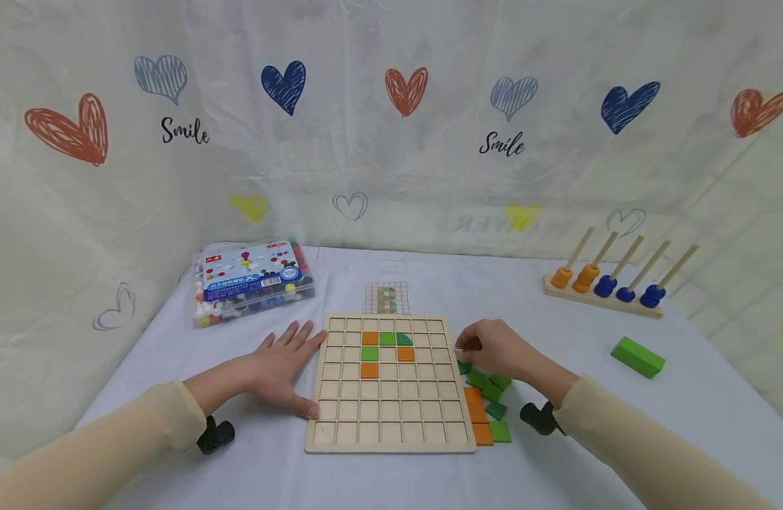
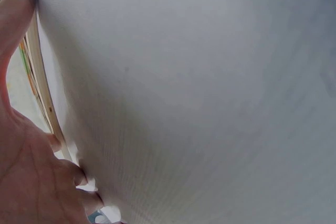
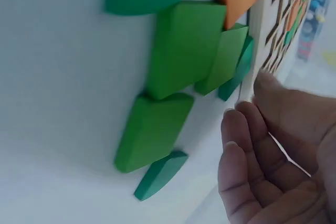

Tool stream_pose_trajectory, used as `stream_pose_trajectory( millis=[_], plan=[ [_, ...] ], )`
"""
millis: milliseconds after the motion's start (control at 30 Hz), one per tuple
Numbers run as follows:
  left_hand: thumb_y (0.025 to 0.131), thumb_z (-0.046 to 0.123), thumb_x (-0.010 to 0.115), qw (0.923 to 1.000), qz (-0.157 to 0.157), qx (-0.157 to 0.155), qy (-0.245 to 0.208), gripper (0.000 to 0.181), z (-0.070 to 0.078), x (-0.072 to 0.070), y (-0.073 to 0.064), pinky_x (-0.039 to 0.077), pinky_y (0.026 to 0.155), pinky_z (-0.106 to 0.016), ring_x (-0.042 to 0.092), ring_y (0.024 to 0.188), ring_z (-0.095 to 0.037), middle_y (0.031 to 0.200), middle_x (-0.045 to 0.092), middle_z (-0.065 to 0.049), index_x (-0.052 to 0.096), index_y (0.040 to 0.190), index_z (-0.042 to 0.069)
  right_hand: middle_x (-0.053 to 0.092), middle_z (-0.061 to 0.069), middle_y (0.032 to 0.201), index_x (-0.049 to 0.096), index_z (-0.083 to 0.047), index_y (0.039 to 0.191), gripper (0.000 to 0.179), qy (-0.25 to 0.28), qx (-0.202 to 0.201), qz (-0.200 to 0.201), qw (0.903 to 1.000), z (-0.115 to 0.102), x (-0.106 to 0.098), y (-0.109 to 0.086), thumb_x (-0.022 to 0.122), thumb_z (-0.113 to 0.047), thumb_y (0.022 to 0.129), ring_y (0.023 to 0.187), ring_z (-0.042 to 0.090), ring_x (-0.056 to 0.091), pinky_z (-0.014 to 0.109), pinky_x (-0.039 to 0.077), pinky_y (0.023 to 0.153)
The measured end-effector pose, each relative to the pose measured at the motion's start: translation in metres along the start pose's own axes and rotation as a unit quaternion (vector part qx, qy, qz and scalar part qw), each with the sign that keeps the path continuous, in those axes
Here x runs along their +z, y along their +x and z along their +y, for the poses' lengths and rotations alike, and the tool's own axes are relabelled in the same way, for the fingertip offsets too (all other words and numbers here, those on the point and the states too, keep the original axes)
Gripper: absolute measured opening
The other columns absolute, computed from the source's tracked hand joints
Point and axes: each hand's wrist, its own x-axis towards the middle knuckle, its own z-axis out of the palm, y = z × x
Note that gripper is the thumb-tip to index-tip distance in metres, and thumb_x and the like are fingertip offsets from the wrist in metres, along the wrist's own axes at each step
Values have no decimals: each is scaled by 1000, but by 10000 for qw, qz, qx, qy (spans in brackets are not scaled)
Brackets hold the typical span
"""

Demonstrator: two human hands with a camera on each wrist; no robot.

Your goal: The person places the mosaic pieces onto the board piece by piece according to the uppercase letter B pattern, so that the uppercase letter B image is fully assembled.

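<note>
Squarish wooden grid board (image 1: 389, 432), sides running near-far; left hand (image 1: 273, 372), fingers apart, touching left edge; right hand (image 1: 496, 346) hovering by right edge, grip untellable.

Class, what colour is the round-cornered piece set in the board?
The round-cornered piece is dark green, showing best in the head view.

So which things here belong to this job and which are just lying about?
Likely part of the job:
wooden grid board
orange and green tiles
printed pattern sheet

Likely just lying about:
plastic box
beaded peg stand
green block
</note>
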Motion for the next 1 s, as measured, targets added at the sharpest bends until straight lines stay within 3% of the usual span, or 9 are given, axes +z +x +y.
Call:
stream_pose_trajectory(
  millis=[167, 333, 633, 1000],
  plan=[
    [66, 84, 73, 10000, -25, -39, 11, 137, 0, 1, 0, -1, 122, -73, -9, 159, -43, 173, -4, -18, 8, 166, 15, 73, 2, 97, 77, -4, 103, 17, -27, -69, -333, 9994, 3, -1, -4, 80, -9, 87, 86, 14, 62, 35, 58, 83],
    [70, 79, 75, 10000, 17, 41, -56, 134, 2, -1, -2, 1, 119, -76, -5, 158, -48, 172, -1, -23, 11, 165, 11, 70, 2, 95, 75, -4, 102, 21, -46, -94, -426, 9990, 3, -1, -5, 83, -11, 84, 84, 15, 59, 35, 57, 81],
    [73, 73, 77, 9999, 61, 17, 80, 129, 3, 1, -1, 5, 119, -76, -3, 158, -49, 172, 1, -23, 11, 165, 10, 64, 0, 87, 67, -10, 91, 16, 4, -110, -368, 9993, 4, 4, -4, 81, -6, 85, 81, 15, 55, 30, 52, 76],
    [73, 72, 77, 10000, 73, 26, 22, 129, 4, 0, -3, 4, 120, -76, -2, 157, -49, 172, 1, -23, 12, 165, 9, 67, 0, 91, 70, -10, 97, 8, 498, -344, -487, 9970, 6, -2, -6, 68, -3, 94, 84, 14, 56, 30, 50, 78]
  ],
)
